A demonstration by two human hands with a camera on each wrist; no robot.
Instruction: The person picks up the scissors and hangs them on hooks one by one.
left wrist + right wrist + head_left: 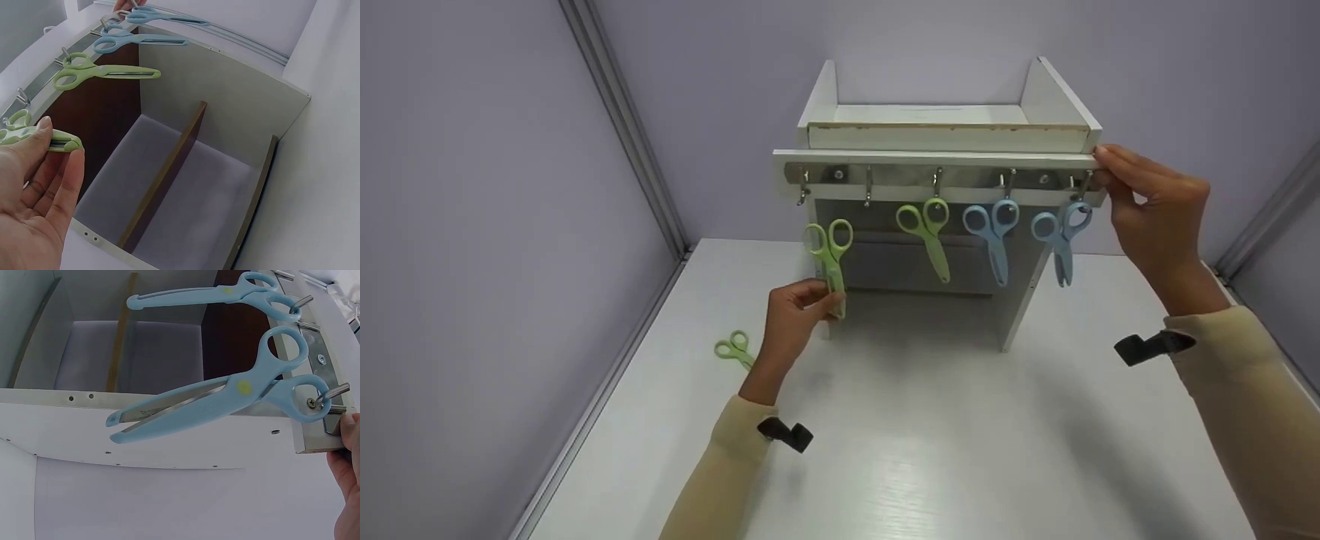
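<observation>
My left hand (795, 311) pinches the blade end of the green scissors (830, 253), thumb and fingers clenched around the closed blades. The scissors stand upright, long axis vertical, handle loops on top, just below the 2 empty hooks at the left end of the hook rail (840, 175). The nearer empty hook (868, 187) lies up and slightly right of the loops, so the left hand is the closer one by far.

My right hand (1147, 206) grips the right end of the white shelf unit (1057, 97), fingers curled over the top edge, beside the outermost blue scissors (1061, 234).

The head view shows the whole row: 1 green pair and 2 blue pairs hanging, and another green pair (734, 349) lying on the table (930, 450). The left wrist view shows my fingertips on the blades and the divider inside the unit; the right wrist view shows the blue pair's loop over its hook (332, 391).
</observation>
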